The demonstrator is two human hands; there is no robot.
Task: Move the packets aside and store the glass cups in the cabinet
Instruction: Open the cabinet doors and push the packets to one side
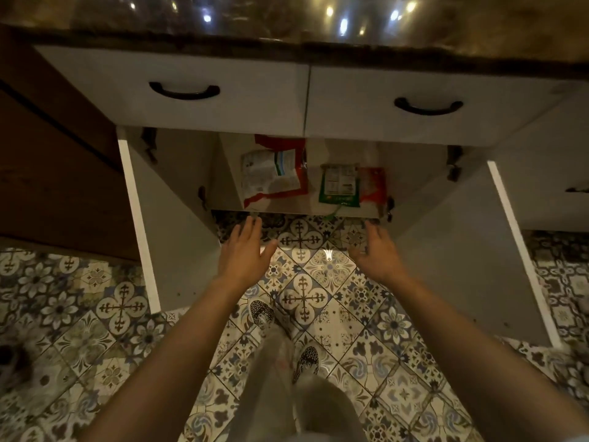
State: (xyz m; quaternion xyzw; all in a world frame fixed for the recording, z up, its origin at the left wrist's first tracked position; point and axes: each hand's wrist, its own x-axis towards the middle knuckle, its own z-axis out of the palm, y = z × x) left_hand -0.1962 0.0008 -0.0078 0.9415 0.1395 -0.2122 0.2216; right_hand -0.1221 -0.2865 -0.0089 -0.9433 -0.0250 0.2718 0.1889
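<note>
The low cabinet [229, 173] stands open below the counter, both doors swung out. On its floor lie two groups of packets: a white-and-red packet [271, 175] on the left and a green-and-white packet [339, 186] with a red one [373, 185] beside it on the right. My left hand [245, 250] reaches out with straight fingers just in front of the cabinet's lower edge, holding nothing. My right hand [376, 250] hovers at the same height, fingers relaxed and empty. No glass cups are in view.
The left door [143, 224] and right door [516, 250] flank my arms. Two drawers with black handles [185, 90] [428, 106] sit above the opening, under a dark stone countertop [287, 17]. Patterned floor tiles [95, 330] lie below; my feet [283, 333] stand between my arms.
</note>
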